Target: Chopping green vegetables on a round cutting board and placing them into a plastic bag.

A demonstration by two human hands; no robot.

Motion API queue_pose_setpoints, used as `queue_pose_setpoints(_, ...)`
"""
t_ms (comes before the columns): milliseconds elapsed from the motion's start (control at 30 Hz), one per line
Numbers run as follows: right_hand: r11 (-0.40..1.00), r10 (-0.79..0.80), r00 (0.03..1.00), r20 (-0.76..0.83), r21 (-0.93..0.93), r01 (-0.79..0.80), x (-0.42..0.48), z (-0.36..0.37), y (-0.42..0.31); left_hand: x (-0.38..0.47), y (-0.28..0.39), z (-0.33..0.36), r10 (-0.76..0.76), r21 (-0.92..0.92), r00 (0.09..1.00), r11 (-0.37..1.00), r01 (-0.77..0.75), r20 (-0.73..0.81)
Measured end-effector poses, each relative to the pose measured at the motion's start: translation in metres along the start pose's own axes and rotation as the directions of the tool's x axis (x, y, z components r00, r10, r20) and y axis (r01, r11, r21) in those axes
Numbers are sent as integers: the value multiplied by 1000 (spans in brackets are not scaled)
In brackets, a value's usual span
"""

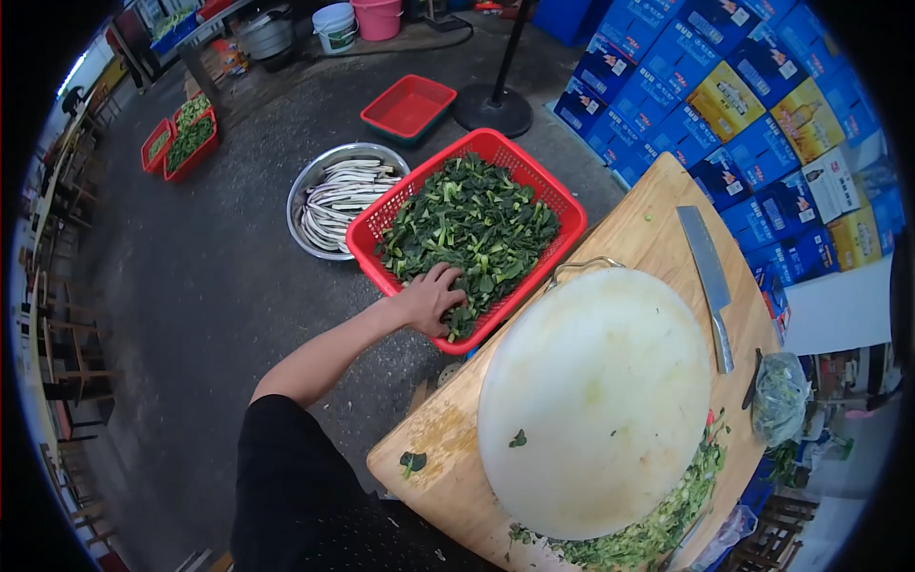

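My left hand (433, 300) reaches into the near corner of a red perforated plastic basket (367, 259), its fingers on chopped leafy greens (475, 222); whether they grip any is unclear. My right hand is out of view. Before me a round white cutting board (593, 407) with a metal handle lies on a wooden table (436, 436). A few leaf scraps are on the board, and one leaf (412, 462) lies on the wood at its left. A cleaver (706, 264) rests beyond the board. Chopped green scraps (643, 536) line the board's lower right edge.
A steel bowl (297, 222) of sliced eggplant strips (347, 204) stands left of the basket. Behind are a red tray (407, 107) and a black pole's round base (493, 111). Blue cartons (665, 93) are stacked at the right. A plastic bag of greens (779, 397) sits by the table's right edge.
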State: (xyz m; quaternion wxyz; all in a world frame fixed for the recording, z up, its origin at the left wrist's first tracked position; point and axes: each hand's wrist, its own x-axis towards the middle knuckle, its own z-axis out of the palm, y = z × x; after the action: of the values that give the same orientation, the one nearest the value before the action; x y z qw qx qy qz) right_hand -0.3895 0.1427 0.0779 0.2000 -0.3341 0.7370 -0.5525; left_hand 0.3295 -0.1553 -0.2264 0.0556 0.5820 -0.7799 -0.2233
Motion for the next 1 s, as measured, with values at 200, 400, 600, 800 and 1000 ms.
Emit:
queue_pose_setpoints(200,999,-47,995,88,25,45,-8,8,-1,6,14,3,-84,-117,931,992,46,-355)
queue_pose_setpoints(400,985,-96,994,-58,140,103,-9,-15,5,35,-23,41,-394,-205,776,919,336,-493)
queue_pose_setpoints(600,990,-80,985,-152,100,96,2,-35,6,38,12,19,-393,-193,779,919,343,-489)
queue_pose_setpoints(800,993,-74,997,39,97,70,11,10,-24,16,5,-15,-462,-532,761,827,183,-456)
queue_pose_setpoints(1000,904,-223,858,462,427,6,44,31,-7,-39,0,-40,-499,-688,822,699,196,-274)
